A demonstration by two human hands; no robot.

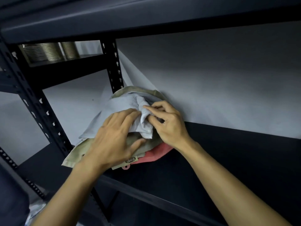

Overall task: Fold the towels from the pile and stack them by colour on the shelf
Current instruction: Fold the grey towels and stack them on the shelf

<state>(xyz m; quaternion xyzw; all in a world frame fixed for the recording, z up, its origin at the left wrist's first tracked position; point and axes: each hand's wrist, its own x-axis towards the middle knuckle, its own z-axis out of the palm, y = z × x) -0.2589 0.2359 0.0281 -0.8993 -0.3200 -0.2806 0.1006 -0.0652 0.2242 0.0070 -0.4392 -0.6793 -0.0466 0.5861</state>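
Right hand [169,123] — seemingly pinching blue towel [120,110]

Towel stack [97,154] at shelf [211,160] left end, back against wall [211,79], beside rear post [114,66]. My left hand [114,139] on top, right hand [169,123] just right of it.

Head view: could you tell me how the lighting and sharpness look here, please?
Head view: dim and bluish; the shelf board is near black, the wall brighter. Wide-angle bend curves the shelf beams. The left hand looks slightly motion-blurred; the right hand and pale towel are sharper.
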